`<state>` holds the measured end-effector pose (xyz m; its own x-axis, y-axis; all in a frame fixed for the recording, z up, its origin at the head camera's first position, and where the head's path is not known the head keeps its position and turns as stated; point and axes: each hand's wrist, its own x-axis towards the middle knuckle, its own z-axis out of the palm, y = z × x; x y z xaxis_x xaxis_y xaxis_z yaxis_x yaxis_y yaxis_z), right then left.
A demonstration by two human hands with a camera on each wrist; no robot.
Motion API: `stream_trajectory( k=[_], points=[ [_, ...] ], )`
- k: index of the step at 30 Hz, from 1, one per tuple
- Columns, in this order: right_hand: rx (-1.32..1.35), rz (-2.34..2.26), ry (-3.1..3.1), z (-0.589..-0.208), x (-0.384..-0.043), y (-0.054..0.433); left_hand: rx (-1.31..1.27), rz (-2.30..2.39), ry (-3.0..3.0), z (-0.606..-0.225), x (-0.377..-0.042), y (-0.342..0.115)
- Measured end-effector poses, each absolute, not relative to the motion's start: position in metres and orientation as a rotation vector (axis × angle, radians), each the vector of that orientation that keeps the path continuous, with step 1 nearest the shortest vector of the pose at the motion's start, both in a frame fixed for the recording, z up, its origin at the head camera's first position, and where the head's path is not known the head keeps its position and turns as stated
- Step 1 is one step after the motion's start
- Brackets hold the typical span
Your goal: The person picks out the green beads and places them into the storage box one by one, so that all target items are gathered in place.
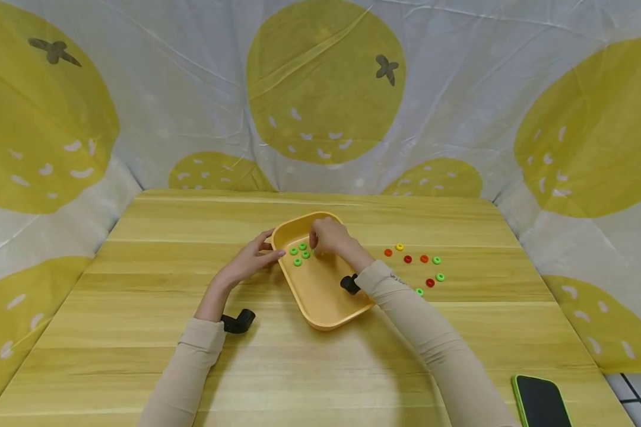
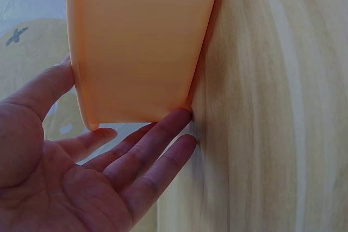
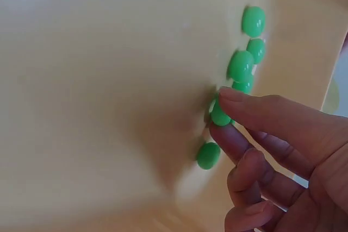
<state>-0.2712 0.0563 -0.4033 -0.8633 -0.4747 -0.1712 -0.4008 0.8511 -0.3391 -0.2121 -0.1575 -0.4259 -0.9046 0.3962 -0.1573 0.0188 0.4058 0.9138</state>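
Observation:
A pale orange tray stands on the wooden table in the head view. Several green ring beads lie inside it near its far left corner. My right hand reaches into the tray. In the right wrist view its thumb and index finger pinch a green ring bead, beside a row of other green beads. My left hand is at the tray's left side, with the thumb at the rim. The left wrist view shows its nearly straight fingers at the tray's outer wall.
Several loose ring beads lie right of the tray, among them a yellow one, a red one and a green one. A phone with a green edge lies at the front right. A patterned cloth hangs behind the table.

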Motion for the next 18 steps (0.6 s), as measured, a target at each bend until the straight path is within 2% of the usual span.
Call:
stream_trajectory(
  k=[8, 18],
  points=[
    [-0.654, -0.446, 2.788, -0.402, -0.274, 0.060, 0.361, 1.490, 2.316, -0.425, -0.213, -0.158],
    [-0.698, -0.718, 2.750, -0.370, -0.273, 0.082, 0.360, 1.486, 2.330, -0.426, -0.213, -0.157]
  ],
)
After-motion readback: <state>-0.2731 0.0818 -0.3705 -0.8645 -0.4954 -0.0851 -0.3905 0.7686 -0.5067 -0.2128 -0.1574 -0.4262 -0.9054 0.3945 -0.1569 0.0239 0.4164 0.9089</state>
